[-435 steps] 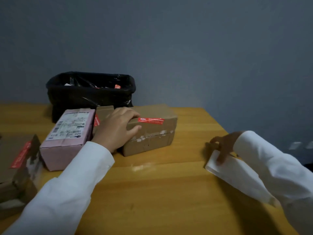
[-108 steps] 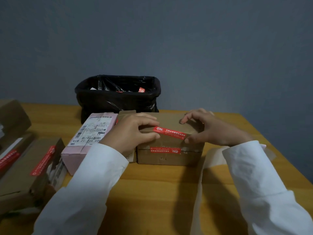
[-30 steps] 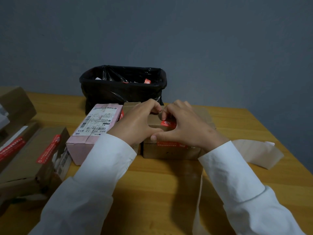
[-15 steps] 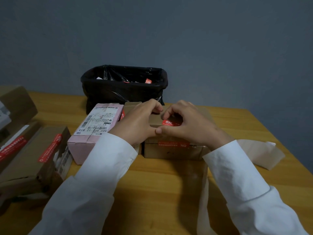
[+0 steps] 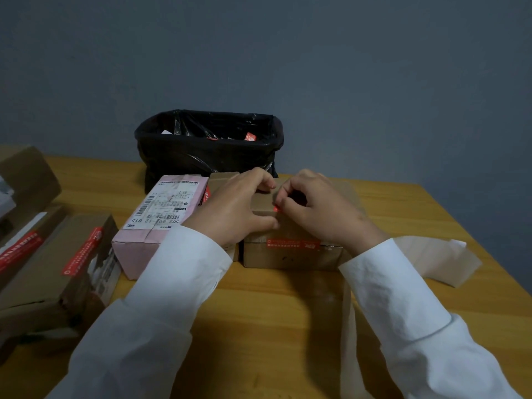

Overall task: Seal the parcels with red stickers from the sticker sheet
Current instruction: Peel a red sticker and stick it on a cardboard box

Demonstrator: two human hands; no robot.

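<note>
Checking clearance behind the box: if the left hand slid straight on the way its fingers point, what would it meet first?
Probably the right hand: the left hand points rightward across the brown parcel, fingertips nearly touching it.

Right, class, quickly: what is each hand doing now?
Left hand: grips the brown parcel.
Right hand: fingertips pinch the red sticker on the parcel's top.
</note>
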